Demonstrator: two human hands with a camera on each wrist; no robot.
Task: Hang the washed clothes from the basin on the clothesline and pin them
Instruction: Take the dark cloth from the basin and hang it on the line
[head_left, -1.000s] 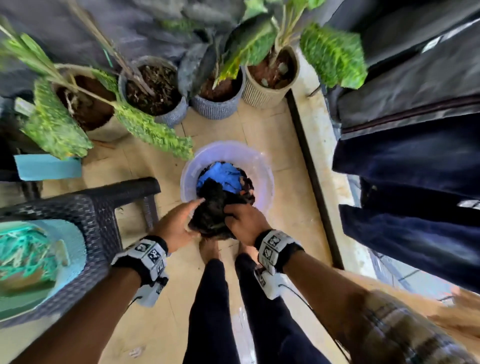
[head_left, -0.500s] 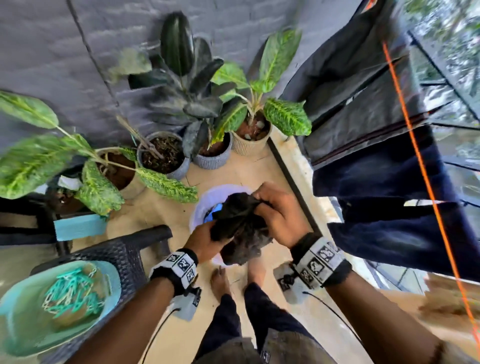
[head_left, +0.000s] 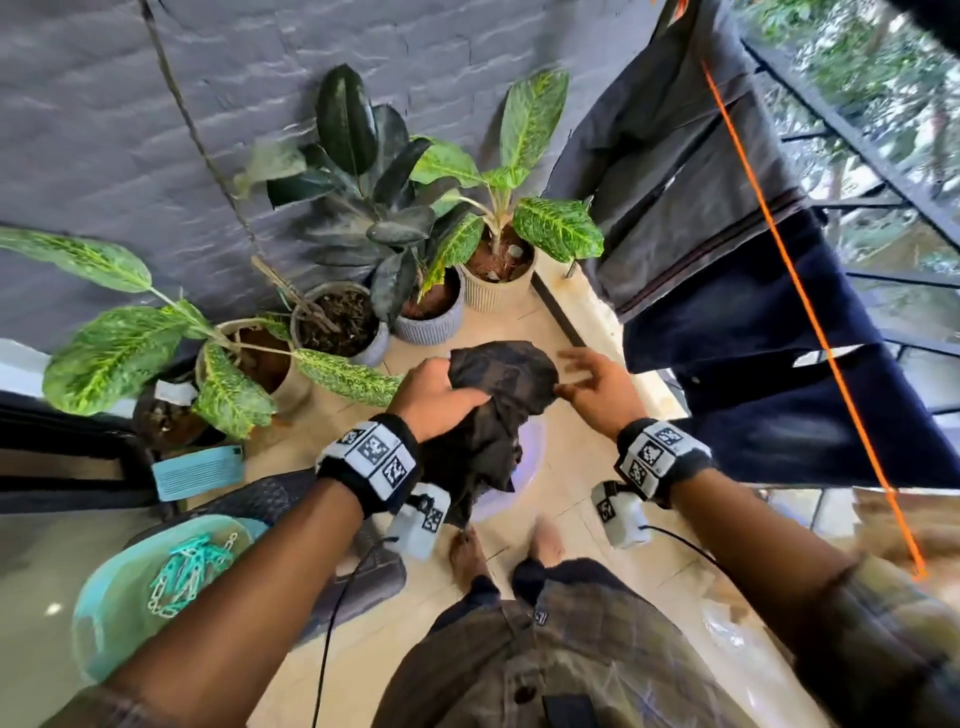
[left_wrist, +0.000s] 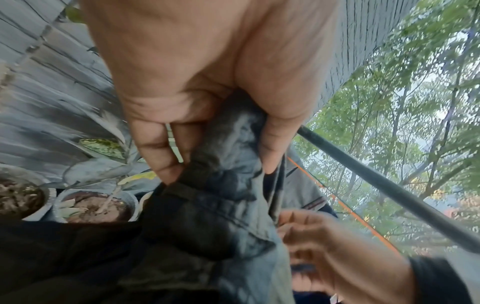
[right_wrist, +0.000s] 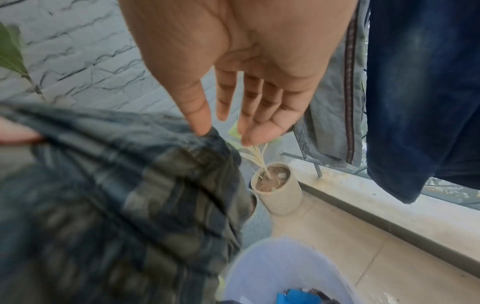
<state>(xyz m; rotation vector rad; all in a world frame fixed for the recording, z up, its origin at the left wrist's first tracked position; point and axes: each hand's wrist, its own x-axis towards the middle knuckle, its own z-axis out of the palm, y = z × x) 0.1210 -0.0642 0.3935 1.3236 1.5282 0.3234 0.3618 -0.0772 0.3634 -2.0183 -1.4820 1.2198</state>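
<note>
A dark checked garment (head_left: 493, 405) hangs bunched in front of me, above the pale basin (head_left: 524, 467) on the floor. My left hand (head_left: 436, 395) grips its upper left part, fingers and thumb curled round the cloth (left_wrist: 228, 185). My right hand (head_left: 592, 384) is at the garment's right edge with straight, spread fingers; its thumb tip touches the cloth (right_wrist: 130, 185). The basin (right_wrist: 280, 271) still holds a blue item (right_wrist: 288, 297). The orange clothesline (head_left: 779, 249) runs on the right with dark blue (head_left: 769, 374) and grey clothes (head_left: 691, 182) on it.
A teal bowl of clothespins (head_left: 176, 571) sits on a woven stool (head_left: 270, 499) at lower left. Several potted plants (head_left: 431, 244) stand against the grey wall. A raised ledge (head_left: 587, 312) and black railing (head_left: 883, 171) bound the right side. My bare feet (head_left: 467, 551) stand by the basin.
Both hands lifted the dark garment out of the basin and up as I stood. The right hand has let go of its grip and spread its fingers.
</note>
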